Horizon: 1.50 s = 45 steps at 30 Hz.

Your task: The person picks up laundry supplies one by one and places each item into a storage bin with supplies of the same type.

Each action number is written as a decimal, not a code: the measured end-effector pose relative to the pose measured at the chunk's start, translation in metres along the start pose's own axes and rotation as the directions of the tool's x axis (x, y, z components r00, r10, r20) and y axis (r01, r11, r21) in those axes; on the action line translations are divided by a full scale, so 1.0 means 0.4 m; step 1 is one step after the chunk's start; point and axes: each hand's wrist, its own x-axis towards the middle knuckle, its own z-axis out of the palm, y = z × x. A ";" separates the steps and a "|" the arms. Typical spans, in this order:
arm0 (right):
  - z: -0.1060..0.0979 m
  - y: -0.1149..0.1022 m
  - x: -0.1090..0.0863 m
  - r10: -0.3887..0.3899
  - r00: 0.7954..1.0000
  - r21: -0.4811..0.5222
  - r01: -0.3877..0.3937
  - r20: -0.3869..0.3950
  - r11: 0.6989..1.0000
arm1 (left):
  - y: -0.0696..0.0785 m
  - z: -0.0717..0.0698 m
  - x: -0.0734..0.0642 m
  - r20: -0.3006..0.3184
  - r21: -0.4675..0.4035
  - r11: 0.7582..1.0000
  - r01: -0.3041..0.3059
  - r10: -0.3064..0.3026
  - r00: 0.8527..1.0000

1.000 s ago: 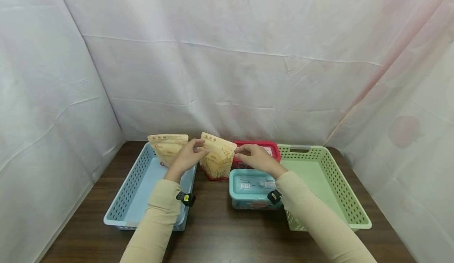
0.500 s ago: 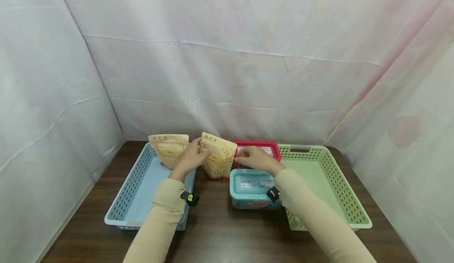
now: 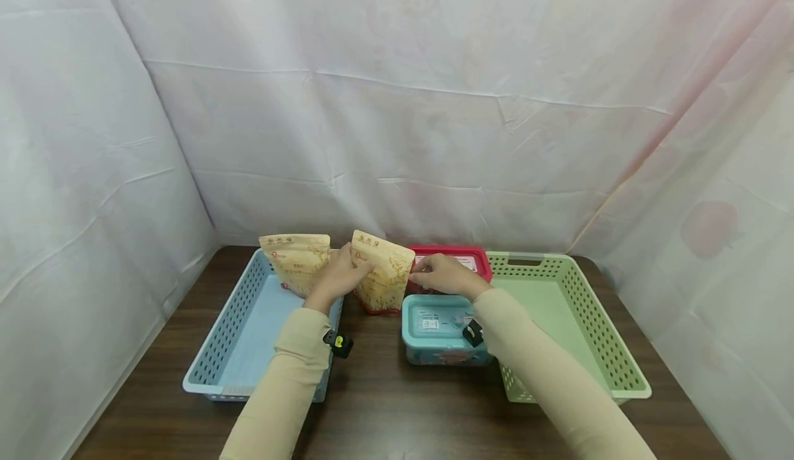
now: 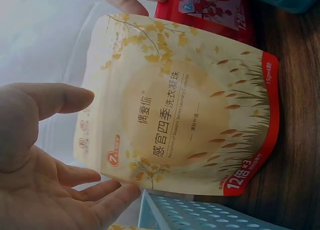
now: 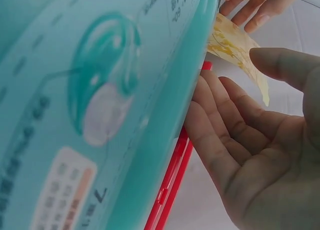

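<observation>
A cream laundry-capsule pouch (image 3: 382, 274) with a red base stands upright on the table between the two hands. My left hand (image 3: 339, 277) is at its left side, thumb (image 4: 70, 98) over the front near the top and the other fingertips (image 4: 125, 192) right at the side edge. My right hand (image 3: 448, 275) is by the pouch's right edge, above the red box (image 3: 480, 261); in the right wrist view its fingers are loosely bent with nothing held. A second, similar pouch (image 3: 294, 256) stands in the blue basket (image 3: 214, 370), partly behind the left hand.
In front of the red box sits a teal lidded box (image 3: 434, 339), left of the green basket (image 3: 611, 329). A white curtain (image 3: 397, 136) closes off the table's back and sides. The dark wooden table (image 3: 384, 405) shows in front.
My left hand has moved right and slightly down, from the blue basket's right edge to the standing pouch's left side. My right hand has barely shifted. The pouches and boxes stay in place.
</observation>
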 end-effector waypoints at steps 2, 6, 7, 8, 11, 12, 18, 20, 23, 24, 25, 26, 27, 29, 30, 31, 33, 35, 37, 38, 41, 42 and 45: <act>0.001 -0.003 0.004 -0.005 1.000 -0.002 0.005 0.009 1.000 | -0.001 0.001 0.002 0.003 -0.002 1.000 0.008 -0.008 1.000; 0.004 -0.005 0.013 -0.003 1.000 -0.004 0.003 0.021 1.000 | -0.004 0.004 0.008 -0.001 0.020 1.000 0.018 -0.018 1.000; 0.005 -0.004 0.015 -0.003 1.000 -0.009 0.003 0.021 1.000 | -0.003 0.005 0.009 -0.005 0.034 0.999 0.021 -0.021 1.000; 0.006 -0.004 0.016 -0.002 1.000 -0.011 0.002 0.021 1.000 | -0.002 0.005 0.009 -0.011 0.048 0.999 0.024 -0.023 1.000; 0.008 -0.005 0.020 -0.011 1.000 -0.022 0.012 0.020 1.000 | 0.002 0.007 0.011 -0.021 0.088 0.996 0.029 -0.027 0.999; 0.008 -0.005 0.020 -0.017 1.000 -0.026 0.018 0.019 0.999 | 0.002 0.008 0.012 -0.023 0.096 0.995 0.027 -0.025 0.999; 0.013 -0.009 0.022 -0.028 1.000 -0.037 0.028 0.010 0.999 | -0.005 0.015 0.020 -0.031 0.111 0.994 0.001 0.003 1.000; 0.015 -0.010 0.022 -0.029 1.000 -0.041 0.029 0.003 0.999 | -0.006 0.016 0.021 -0.037 0.103 0.995 -0.005 0.009 0.999; 0.017 -0.013 0.022 -0.034 0.999 -0.052 0.034 -0.011 0.998 | -0.008 0.018 0.020 -0.050 0.104 0.995 -0.011 0.016 0.999; 0.017 -0.013 0.022 -0.036 0.999 -0.056 0.035 -0.015 0.998 | -0.009 0.018 0.020 -0.053 0.106 0.994 -0.012 0.018 0.998; 0.017 -0.014 0.022 -0.037 0.999 -0.059 0.036 -0.020 0.998 | -0.009 0.019 0.020 -0.058 0.108 0.994 -0.014 0.021 0.998; 0.017 -0.014 0.022 -0.038 0.999 -0.061 0.037 -0.023 0.997 | -0.009 0.018 0.019 -0.060 0.103 0.995 -0.014 0.020 0.998; 0.017 -0.013 0.022 -0.039 0.999 -0.062 0.037 -0.027 0.997 | -0.009 0.018 0.018 -0.062 0.104 0.995 -0.014 0.020 0.998; 0.016 -0.013 0.022 -0.045 0.998 -0.063 0.043 -0.035 0.997 | -0.009 0.017 0.019 -0.068 0.102 0.995 -0.015 0.022 0.997; 0.014 -0.013 0.021 -0.048 0.998 -0.060 0.045 -0.038 0.997 | -0.007 0.016 0.018 -0.070 0.095 0.995 -0.017 0.023 0.997; 0.013 -0.014 0.020 -0.051 0.998 -0.060 0.048 -0.041 0.997 | -0.006 0.015 0.017 -0.072 0.089 0.996 -0.018 0.024 0.997; 0.011 -0.014 0.019 -0.057 0.997 -0.059 0.054 -0.046 0.997 | -0.003 0.013 0.016 -0.076 0.091 0.996 -0.020 0.027 0.997; 0.011 -0.013 0.018 -0.061 0.997 -0.059 0.058 -0.049 0.997 | 0.000 0.012 0.015 -0.085 0.096 0.995 -0.024 0.033 0.996; 0.011 -0.011 0.019 -0.065 0.997 -0.062 0.062 -0.048 0.996 | 0.001 0.011 0.015 -0.101 0.100 0.994 -0.031 0.041 0.994; 0.010 -0.011 0.019 -0.066 0.997 -0.061 0.063 -0.047 0.996 | 0.001 0.010 0.015 -0.110 0.103 0.994 -0.037 0.048 0.993; 0.008 -0.009 0.016 -0.069 0.996 -0.059 0.066 -0.049 0.996 | 0.002 0.007 0.013 -0.144 0.094 0.994 -0.063 0.077 0.987; 0.006 -0.011 0.014 -0.070 0.996 -0.059 0.067 -0.050 0.996 | 0.002 0.006 0.013 -0.155 0.088 0.993 -0.077 0.090 0.984; 0.001 -0.015 0.006 -0.077 0.995 -0.057 0.073 -0.058 0.996 | 0.002 0.000 0.012 -0.177 0.063 0.992 -0.111 0.121 0.977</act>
